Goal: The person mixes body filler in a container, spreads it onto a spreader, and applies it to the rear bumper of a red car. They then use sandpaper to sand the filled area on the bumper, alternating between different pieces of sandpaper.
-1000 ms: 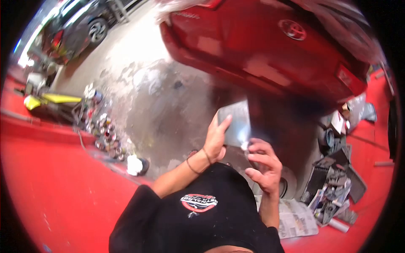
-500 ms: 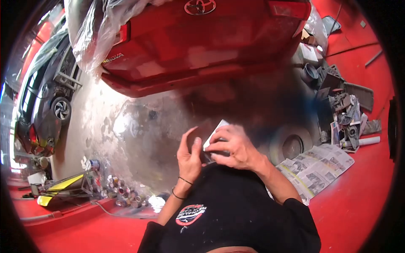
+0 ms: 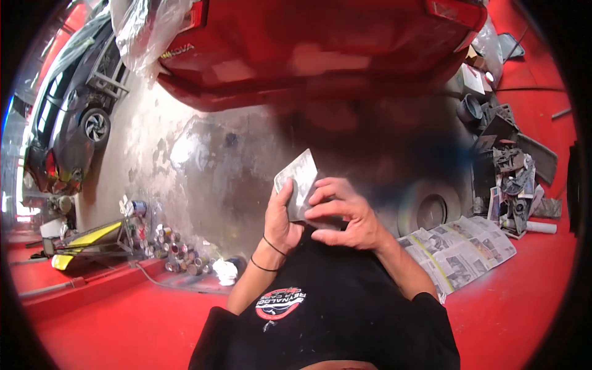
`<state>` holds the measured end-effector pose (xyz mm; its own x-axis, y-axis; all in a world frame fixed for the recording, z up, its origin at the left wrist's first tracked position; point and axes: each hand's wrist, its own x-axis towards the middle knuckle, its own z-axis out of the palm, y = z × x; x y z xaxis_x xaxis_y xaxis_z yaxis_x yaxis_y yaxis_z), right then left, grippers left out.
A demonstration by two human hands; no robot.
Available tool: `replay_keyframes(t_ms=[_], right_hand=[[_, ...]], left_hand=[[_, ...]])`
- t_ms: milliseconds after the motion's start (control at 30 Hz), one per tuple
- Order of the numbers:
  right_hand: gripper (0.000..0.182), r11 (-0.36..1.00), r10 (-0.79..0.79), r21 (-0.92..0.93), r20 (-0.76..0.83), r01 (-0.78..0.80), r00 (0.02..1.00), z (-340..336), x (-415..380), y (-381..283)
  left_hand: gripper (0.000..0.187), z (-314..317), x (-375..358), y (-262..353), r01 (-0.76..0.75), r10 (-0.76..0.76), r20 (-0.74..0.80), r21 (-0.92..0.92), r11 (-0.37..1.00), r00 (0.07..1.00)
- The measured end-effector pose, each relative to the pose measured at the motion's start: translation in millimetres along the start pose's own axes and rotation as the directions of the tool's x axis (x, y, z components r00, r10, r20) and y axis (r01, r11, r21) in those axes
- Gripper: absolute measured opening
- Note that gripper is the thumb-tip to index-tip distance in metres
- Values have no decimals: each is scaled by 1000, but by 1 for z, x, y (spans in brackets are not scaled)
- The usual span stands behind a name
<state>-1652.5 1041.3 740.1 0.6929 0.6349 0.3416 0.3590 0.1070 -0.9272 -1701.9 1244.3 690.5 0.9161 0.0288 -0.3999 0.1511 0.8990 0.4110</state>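
Observation:
My left hand (image 3: pixel 282 213) grips a folded pale-grey sheet (image 3: pixel 300 176), its thumb pressed on the face and its fingers hidden behind. The sheet looks stiff, with a whitish, scuffed surface, and one corner points up and away from me. My right hand (image 3: pixel 348 216) is curled at the lower right edge, fingertips against the sheet. A darker grey part (image 3: pixel 327 223) of it shows between the right thumb and fingers. Both hands are held in front of my black shirt (image 3: pixel 345 296).
Ahead is the rear of a red car (image 3: pixel 308 49) with plastic film (image 3: pixel 148 37) at its left. Newspaper (image 3: pixel 462 250) lies on the floor to the right, near piled parts (image 3: pixel 512 160). Several cans (image 3: pixel 179 250) and a yellow panel (image 3: pixel 86 246) are at left, below a dark car (image 3: pixel 68 129).
The sheet has turned so its broad pale face shows, with my left thumb now over it. My right fingers have shifted down its edge. The view has tilted downward, and the red car sits higher.

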Motion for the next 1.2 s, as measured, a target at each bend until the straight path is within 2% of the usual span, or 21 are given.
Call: replay_keyframes(t_ms=[100,167,233,300,333,400,433,500,533,567,600,667,700,767,833,900,967,1033,1100,1167,1200], right_hand=[[41,959,62,-280,35,-50,997,-29,-12,18],[34,764,42,-642,148,64,988,-57,-12,19],[30,760,0,-649,69,45,998,-63,-6,8],[31,738,-56,-674,-19,29,998,-58,7,-19],[31,742,-103,-668,-26,59,994,-55,13,-27],[31,745,-173,-656,-19,119,985,-46,20,-30],[31,747,-195,-648,-2,147,981,-39,24,-29],[25,736,-77,-659,149,157,986,-19,26,-18],[23,761,-8,-639,168,115,986,-17,21,-9],[21,783,61,-618,195,74,979,-16,19,-5],[21,781,54,-619,208,88,977,-19,24,-6],[20,758,5,-647,133,82,991,-19,24,-10],[20,756,1,-649,136,89,991,-16,27,-8],[20,769,103,-638,200,49,974,-11,27,-4],[18,766,87,-639,216,73,973,-10,30,-5],[18,744,-24,-665,70,64,997,4,34,2],[21,769,25,-639,61,20,998,3,28,4],[26,869,73,-495,187,30,980,-6,29,-2],[33,987,70,-153,133,-50,989,7,25,0],[36,992,90,-96,116,-79,989,17,14,9],[37,989,98,-123,119,-84,988,16,8,19]], left_hand=[[38,6,-10,2,-54,58,-73,61,997,996],[37,1,-9,9,-45,48,-40,61,997,998],[34,18,-9,15,-199,234,-119,253,947,965],[31,6,0,17,-250,300,-107,332,909,948],[31,4,0,14,-251,304,-120,329,910,945],[27,3,5,9,-358,418,-82,387,850,905],[27,2,4,8,-359,418,-78,384,850,905],[29,1,-1,4,-348,395,-43,393,851,917],[33,2,-2,2,-388,480,11,605,695,877],[33,-3,0,-1,-391,481,12,600,698,876],[34,-7,4,-3,-367,464,-30,567,737,885],[32,-15,5,-10,-309,432,-134,517,798,892],[32,-15,6,-6,-315,437,-131,515,797,890],[30,-13,3,-4,-368,481,-4,637,678,877],[30,-15,7,-2,-339,467,-52,616,711,883],[29,-18,6,-1,-299,433,-93,594,747,897],[28,-19,4,-2,-369,494,-3,661,654,869],[28,-25,12,-7,-388,497,-67,539,748,865],[31,-31,13,-6,-337,382,-120,286,897,916],[31,-36,11,1,-159,158,-84,1,987,984],[31,-36,10,0,-173,171,-99,-13,985,980]])
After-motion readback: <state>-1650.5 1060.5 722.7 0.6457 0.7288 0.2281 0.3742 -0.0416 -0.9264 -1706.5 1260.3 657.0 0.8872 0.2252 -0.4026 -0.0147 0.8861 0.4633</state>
